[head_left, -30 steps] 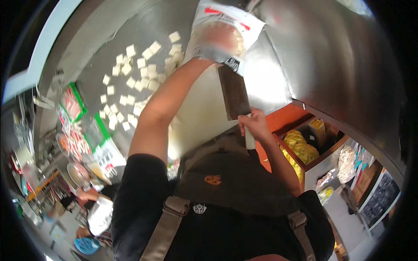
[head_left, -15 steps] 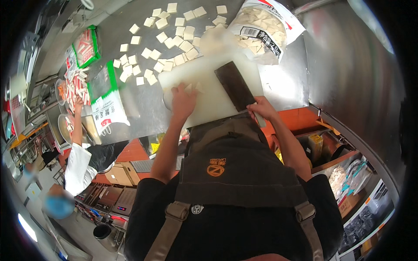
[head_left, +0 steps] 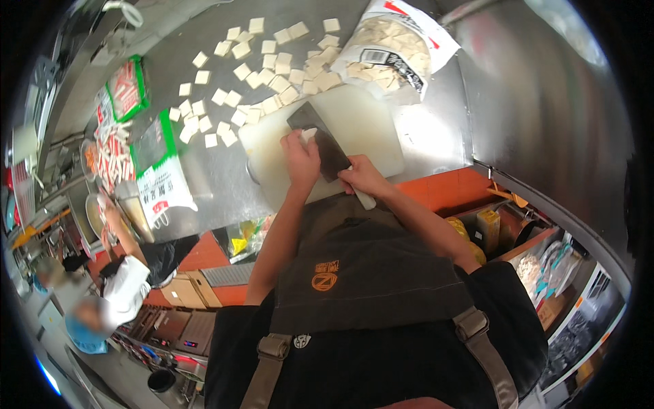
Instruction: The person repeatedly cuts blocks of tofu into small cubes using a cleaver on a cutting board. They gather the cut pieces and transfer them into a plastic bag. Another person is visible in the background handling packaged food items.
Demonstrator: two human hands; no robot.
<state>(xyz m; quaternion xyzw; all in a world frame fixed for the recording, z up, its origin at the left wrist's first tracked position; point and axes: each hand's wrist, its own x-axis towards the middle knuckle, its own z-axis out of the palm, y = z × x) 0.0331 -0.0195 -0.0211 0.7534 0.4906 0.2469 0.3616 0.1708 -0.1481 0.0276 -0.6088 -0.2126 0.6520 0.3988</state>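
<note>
My right hand [head_left: 364, 176] grips the pale handle of a cleaver [head_left: 332, 151], whose dark, broad blade slants up and left over the white cutting board [head_left: 373, 129]. At the blade's left side, my left hand [head_left: 302, 160] has its fingers closed on a small white food piece [head_left: 308, 134], which lies against the blade. Whether the piece is whole or cut, I cannot tell. Beyond the board, several pale square pieces [head_left: 281, 83], like fish tofu, lie scattered on the steel counter [head_left: 221, 180]. A clear bag [head_left: 392, 58] at the back right holds more pale pieces.
Green-edged packages [head_left: 165, 180] lie at the left beside a pile of red-and-white sticks [head_left: 114, 160]. A co-worker in white sleeves [head_left: 127, 286] reaches toward bowls there. A steel wall [head_left: 538, 88] rises at the right; shelves with goods [head_left: 545, 273] stand below it.
The cleaver has moved left across the board with my right hand. My left hand, formerly apart from the blade, now meets it with the white piece. The co-worker's hand has shifted lower.
</note>
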